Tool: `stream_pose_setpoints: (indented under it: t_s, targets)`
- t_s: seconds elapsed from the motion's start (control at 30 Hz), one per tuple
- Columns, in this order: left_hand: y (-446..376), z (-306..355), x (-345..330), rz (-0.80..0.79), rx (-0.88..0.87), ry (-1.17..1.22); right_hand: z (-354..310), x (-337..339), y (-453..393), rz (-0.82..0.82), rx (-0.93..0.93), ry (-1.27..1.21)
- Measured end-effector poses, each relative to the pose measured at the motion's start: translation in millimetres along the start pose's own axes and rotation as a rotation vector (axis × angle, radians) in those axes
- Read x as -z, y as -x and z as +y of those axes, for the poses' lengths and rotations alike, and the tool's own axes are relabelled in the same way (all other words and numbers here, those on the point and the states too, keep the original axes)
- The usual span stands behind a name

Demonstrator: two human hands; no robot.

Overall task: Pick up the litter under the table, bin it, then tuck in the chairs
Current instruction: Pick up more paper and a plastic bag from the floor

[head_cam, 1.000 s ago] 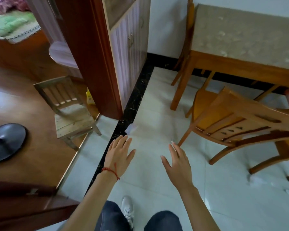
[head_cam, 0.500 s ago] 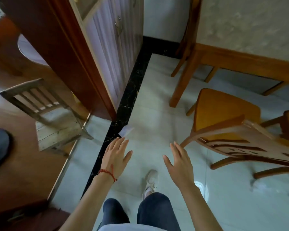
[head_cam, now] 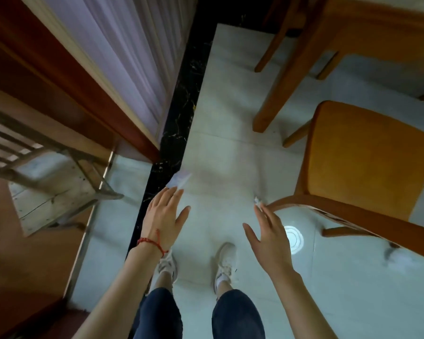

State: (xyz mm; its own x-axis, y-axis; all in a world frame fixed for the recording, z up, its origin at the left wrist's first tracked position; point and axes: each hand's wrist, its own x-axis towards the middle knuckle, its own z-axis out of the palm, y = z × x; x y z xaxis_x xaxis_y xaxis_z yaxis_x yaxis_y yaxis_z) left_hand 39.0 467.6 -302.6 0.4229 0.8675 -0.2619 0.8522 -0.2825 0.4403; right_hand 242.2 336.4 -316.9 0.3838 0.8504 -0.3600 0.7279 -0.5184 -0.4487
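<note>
left hand fingers spread, empty | right hand fingers spread, empty | paper scrap on floor just beyond left hand | chair right of scrap, beside desk leg

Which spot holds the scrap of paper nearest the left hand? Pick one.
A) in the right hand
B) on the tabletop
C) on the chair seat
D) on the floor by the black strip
D: the scrap of paper lies on the floor at the black strip, just beyond the open left hand.
</note>
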Motion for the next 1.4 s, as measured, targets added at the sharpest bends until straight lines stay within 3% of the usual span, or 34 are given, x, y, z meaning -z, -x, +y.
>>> stream_pose_setpoints:
  t_s: [0.23,0.47,0.73,0.9,1.1,1.4]
  targets:
    - [-68.7,-69.5,-77.1,-0.078,-0.038,-0.014,20.6,-87.8,-71.3,0.026,-0.018,-0.016]
    - [-122.4,-152.2,-175.6,-0.086,0.004,0.001,56.2,-191.1,-141.8,0.024,0.098,0.023]
    - [-167.1,-228.6,-302.0,-0.054,0.093,0.022,116.8,-303.2,-213.8,0.030,0.188,0.122]
    - [-198.2,-271.7,-362.2,0.058,0.156,0.078,150.8,-366.0,-247.9,0.106,0.180,0.101]
    - [-235.4,-308.5,-406.1,0.210,0.202,0.125,169.8,-422.9,-285.0,0.176,0.236,0.074]
    - [-274.3,-324.5,-430.2,0.159,0.329,0.228,178.7,-455.9,-301.4,0.204,0.250,0.017]
